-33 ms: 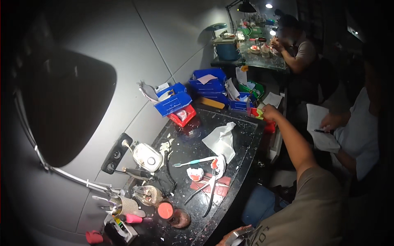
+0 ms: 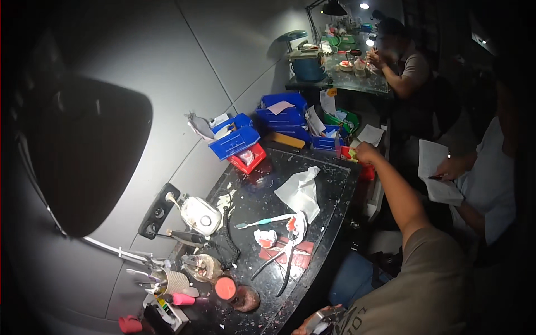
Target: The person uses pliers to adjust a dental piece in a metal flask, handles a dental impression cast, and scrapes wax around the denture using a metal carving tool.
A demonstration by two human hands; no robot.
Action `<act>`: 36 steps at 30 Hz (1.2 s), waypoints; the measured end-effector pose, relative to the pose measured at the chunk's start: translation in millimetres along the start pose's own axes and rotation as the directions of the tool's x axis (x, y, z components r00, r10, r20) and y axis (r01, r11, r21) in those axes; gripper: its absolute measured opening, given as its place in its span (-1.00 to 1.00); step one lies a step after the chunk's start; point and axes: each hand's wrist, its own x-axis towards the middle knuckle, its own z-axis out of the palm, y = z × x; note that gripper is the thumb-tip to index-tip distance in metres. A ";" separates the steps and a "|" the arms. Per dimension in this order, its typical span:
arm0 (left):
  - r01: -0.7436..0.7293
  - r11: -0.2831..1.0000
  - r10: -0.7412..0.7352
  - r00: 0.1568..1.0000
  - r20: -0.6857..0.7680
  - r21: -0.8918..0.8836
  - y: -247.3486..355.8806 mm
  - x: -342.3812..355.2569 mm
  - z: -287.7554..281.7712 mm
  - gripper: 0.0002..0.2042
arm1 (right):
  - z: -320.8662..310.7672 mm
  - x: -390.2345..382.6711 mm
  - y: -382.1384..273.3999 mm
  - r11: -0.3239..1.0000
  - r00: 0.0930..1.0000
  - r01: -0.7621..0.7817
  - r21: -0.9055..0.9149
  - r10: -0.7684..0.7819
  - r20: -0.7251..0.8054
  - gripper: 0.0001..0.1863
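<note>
A yellow-green item is met by the fingers of the right hand, though whether it is pinched cannot be told; just beyond them, papers are held in a blue bin, beside a green bin. Well apart, a grey object is gripped by the left hand.

Black lamp above far bench

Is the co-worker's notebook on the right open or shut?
Open: the notebook shows its white inner pages spread out.
</note>
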 end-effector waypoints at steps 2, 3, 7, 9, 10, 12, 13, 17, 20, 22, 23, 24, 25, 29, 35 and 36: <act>0.001 0.999 -0.001 1.000 0.006 0.043 19.9 14.2 14.6 0.02 | 23.4 20.3 11.2 0.985 0.996 0.023 -0.170 -0.008 0.089 -0.61; 0.002 0.998 -0.003 1.000 0.012 0.063 26.8 20.3 22.0 0.02 | 33.7 24.4 18.8 0.997 0.997 -0.068 -0.036 0.069 0.036 -0.58; -0.033 0.990 0.030 0.999 0.026 0.136 40.1 22.6 39.7 0.02 | 44.0 17.6 10.6 0.917 0.975 -0.220 0.332 0.221 0.035 -0.49; -0.068 0.985 0.064 0.998 0.028 0.157 43.5 16.0 48.5 0.02 | 37.7 20.7 -3.1 0.874 0.962 -0.272 0.403 0.237 0.135 -0.48; -0.117 0.978 0.116 0.993 0.019 0.174 43.9 0.2 48.4 0.03 | 43.1 20.4 -32.5 0.886 0.972 -0.234 0.401 0.207 0.110 -0.50; -0.071 0.979 0.067 0.997 0.025 0.189 34.3 7.4 57.6 0.03 | 62.2 18.0 12.5 0.890 0.963 -0.268 0.370 0.260 0.071 -0.51; -0.047 0.982 0.039 0.998 0.046 0.184 30.2 4.9 63.3 0.03 | 84.2 35.5 52.7 0.953 0.987 -0.155 0.261 0.160 0.003 -0.52; -0.084 0.976 0.083 0.996 0.013 0.203 35.2 -7.3 64.8 0.03 | 88.9 31.8 23.1 0.958 0.997 -0.017 0.287 -0.004 0.074 -0.56; -0.089 0.976 0.093 0.996 -0.008 0.200 33.1 -17.6 65.4 0.03 | 54.4 1.3 4.6 0.896 0.990 -0.109 0.430 0.060 0.127 -0.57; -0.069 0.977 0.071 0.997 -0.002 0.203 32.3 -15.9 67.6 0.03 | 35.6 -28.8 3.4 0.882 0.994 -0.058 0.467 0.095 -0.056 -0.59; -0.057 0.977 0.059 0.998 -0.004 0.206 34.1 -14.2 68.6 0.03 | 24.3 -41.0 1.0 0.866 0.963 -0.007 0.500 0.140 -0.229 -0.60; -0.049 0.977 0.052 0.999 -0.011 0.206 36.4 -14.2 69.9 0.03 | 5.0 -51.7 -9.4 0.903 0.950 -0.010 0.429 0.143 -0.277 -0.60; -0.040 0.977 0.043 0.999 -0.012 0.210 39.5 -12.5 72.1 0.04 | -9.7 -59.5 -20.5 0.901 0.951 -0.018 0.434 0.150 -0.272 -0.60; 0.009 0.972 -0.006 1.000 -0.013 0.233 51.9 5.0 83.7 0.04 | -60.4 -83.8 -53.9 0.865 0.941 0.106 0.491 0.072 -0.330 -0.70; 0.057 0.966 -0.063 0.998 0.018 0.251 68.8 32.2 115.7 0.04 | -65.2 -130.0 -45.1 0.892 0.955 0.221 0.394 -0.116 -0.273 -0.83; 0.070 0.965 -0.080 0.996 0.030 0.251 70.6 38.9 121.4 0.04 | -70.5 -129.6 -42.5 0.884 0.965 0.199 0.423 -0.102 -0.241 -0.82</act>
